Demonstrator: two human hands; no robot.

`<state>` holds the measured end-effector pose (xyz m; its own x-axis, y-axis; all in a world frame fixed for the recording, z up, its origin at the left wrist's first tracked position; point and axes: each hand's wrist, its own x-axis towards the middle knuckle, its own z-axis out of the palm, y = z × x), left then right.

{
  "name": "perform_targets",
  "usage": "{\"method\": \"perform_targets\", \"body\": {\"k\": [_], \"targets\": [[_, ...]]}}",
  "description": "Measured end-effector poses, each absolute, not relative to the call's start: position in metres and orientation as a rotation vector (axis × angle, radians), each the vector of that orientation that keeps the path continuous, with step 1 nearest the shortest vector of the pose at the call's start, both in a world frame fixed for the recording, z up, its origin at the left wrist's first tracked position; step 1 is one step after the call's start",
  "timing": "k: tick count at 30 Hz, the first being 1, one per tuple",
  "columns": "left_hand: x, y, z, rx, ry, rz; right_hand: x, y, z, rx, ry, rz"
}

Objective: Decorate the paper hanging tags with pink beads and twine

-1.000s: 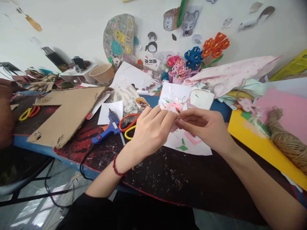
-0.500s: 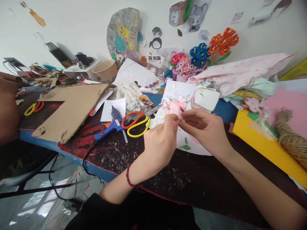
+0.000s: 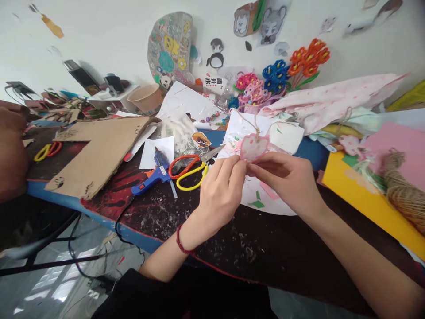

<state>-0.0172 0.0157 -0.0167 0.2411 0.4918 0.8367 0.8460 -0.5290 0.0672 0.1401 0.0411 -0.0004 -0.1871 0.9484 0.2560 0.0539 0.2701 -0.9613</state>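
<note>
A small pink-edged tag (image 3: 254,147) with a loop of twine (image 3: 255,125) at its top stands upright above my fingertips. My left hand (image 3: 223,190) pinches its lower left edge, fingers curled. From the right, my right hand (image 3: 287,177) grips the lower edge with thumb and fingers, close to the left fingertips. Beneath lie white paper sheets (image 3: 275,205) with green and pink scraps. Scissors with red and yellow handles (image 3: 192,173) lie just left of my left hand, beside a blue glue gun (image 3: 154,175).
Brown cardboard (image 3: 99,155) lies at the left, near another person's arm (image 3: 13,150) and a second pair of scissors (image 3: 48,151). Yellow paper (image 3: 361,199) and a twine roll (image 3: 405,190) are at the right. Pipe-cleaner flowers (image 3: 308,57) stand at the back.
The pink tag has been turned upright, so its face and twine loop now show above my fingers. Both hands have shifted slightly, still pinching it.
</note>
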Motion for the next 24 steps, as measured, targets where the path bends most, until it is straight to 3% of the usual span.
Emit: {"method": "perform_targets", "body": {"k": [12,24], "targets": [[-0.0161,0.0173,-0.0162,-2.155,-1.233,-1.297,0.1456,0.0395,0.0031,-1.013,-1.641,0.769],[-0.0153,0.0171,-0.0131,-2.190,-1.271,-1.411,0.1461,0.0395,0.0064,-0.996,-1.668,0.841]]}}
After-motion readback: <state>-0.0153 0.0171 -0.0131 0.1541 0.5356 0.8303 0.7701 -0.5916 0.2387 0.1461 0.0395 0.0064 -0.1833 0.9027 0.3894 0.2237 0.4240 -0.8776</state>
